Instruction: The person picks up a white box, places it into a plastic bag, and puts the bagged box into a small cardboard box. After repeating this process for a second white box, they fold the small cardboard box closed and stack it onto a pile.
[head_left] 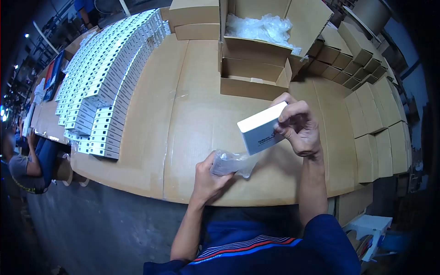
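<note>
Right hand (300, 130) holds box (262, 130), left hand (207, 181) probably bag (227, 164).

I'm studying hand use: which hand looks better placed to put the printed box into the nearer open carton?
Probably the right hand: it holds the printed box near the open carton. The left hand is farther from the carton and holds a clear plastic bag.

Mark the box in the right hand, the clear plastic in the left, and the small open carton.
Box (262, 136): head view, printed face.
Clear plastic (230, 163): head view, crumpled middle.
Small open carton (247, 87): head view, front wall.
</note>
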{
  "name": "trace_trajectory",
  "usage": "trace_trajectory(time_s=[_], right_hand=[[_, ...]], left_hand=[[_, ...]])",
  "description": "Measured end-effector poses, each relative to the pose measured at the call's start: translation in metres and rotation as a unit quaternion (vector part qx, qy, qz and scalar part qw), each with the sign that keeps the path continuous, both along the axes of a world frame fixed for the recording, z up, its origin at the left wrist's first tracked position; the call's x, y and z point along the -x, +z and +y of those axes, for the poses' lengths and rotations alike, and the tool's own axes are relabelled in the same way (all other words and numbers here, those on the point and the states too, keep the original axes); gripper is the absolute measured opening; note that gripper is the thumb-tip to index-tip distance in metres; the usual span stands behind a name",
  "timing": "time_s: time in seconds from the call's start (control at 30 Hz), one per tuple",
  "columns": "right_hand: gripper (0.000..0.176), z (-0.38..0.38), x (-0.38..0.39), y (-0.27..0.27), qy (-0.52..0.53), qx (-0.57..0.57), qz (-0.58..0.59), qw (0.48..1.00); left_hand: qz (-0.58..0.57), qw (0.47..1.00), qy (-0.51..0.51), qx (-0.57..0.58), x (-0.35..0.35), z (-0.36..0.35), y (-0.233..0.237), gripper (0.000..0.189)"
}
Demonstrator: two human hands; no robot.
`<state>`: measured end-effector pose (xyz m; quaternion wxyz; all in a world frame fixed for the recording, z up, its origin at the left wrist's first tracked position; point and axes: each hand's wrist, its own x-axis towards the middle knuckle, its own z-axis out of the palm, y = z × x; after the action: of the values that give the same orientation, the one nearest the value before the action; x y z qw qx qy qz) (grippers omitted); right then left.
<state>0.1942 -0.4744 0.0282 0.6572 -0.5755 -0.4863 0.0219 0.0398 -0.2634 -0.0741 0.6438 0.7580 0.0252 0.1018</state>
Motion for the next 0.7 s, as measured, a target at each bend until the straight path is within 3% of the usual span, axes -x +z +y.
trace_trajectory(time_s=[0.2,0.4,0.5,0.63,0.7], right_hand=[[0.033,-0.001,0.000,0.001,0.016,0.019,0.016,1.000],[0.028,0.009,-0.005,0.021,0.026,0.149,-0.091,0.984],[0.028,0.020,-0.003,0.018,0.042,0.194,-0.072,0.977],[0.022,0.037,0.001,0.010,-0.026,0.205,-0.048,0.977],[0.016,0.042,0.005,0.010,-0.047,0.202,0.031,0.978]], left_hand=[[0.014,1.000,0.003,-0.003,0.000,0.000,-0.003,0.034],[0.036,0.999,-0.002,0.014,-0.001,-0.004,-0.003,0.041],[0.035,0.999,-0.007,0.021,0.000,-0.005,-0.002,0.042],[0.041,0.999,-0.001,0.018,-0.007,-0.008,0.006,0.043],[0.047,0.999,0.001,0.012,-0.011,-0.007,0.009,0.045]])
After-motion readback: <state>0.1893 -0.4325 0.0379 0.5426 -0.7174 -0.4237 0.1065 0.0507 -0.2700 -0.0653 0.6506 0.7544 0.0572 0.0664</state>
